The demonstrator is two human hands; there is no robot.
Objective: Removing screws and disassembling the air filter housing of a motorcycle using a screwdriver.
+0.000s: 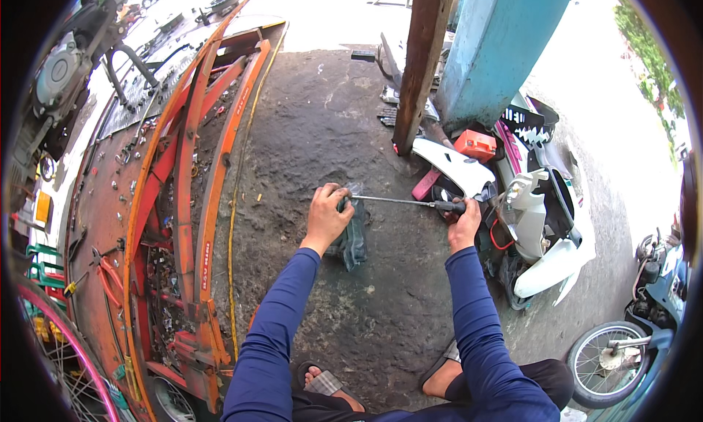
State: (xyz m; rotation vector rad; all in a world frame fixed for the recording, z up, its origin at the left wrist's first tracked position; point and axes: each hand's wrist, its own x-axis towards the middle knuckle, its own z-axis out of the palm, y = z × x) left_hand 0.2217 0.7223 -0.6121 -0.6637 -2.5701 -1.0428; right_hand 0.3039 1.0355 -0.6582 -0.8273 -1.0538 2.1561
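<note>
A long thin metal shaft with a black handle, which looks like a screwdriver (392, 199), lies level between my two hands. My right hand (463, 226) is closed round its black handle. At the other end, the fingers of my left hand (327, 215) are closed where the shaft runs in; they hide its tip. Just below and to the right of my left hand is a dark green, plastic-wrapped bundle (354, 240). Whether my left fingers also touch this bundle I cannot tell, and its contents are not clear.
Along my left runs an orange metal lift frame (216, 180) with small parts and red-handled pliers (110, 279). White motorcycle fairings (560, 264) and a red box (475, 145) lie right, near a wooden post (423, 71) and blue pillar (498, 56). A motorcycle wheel (609, 360) stands lower right.
</note>
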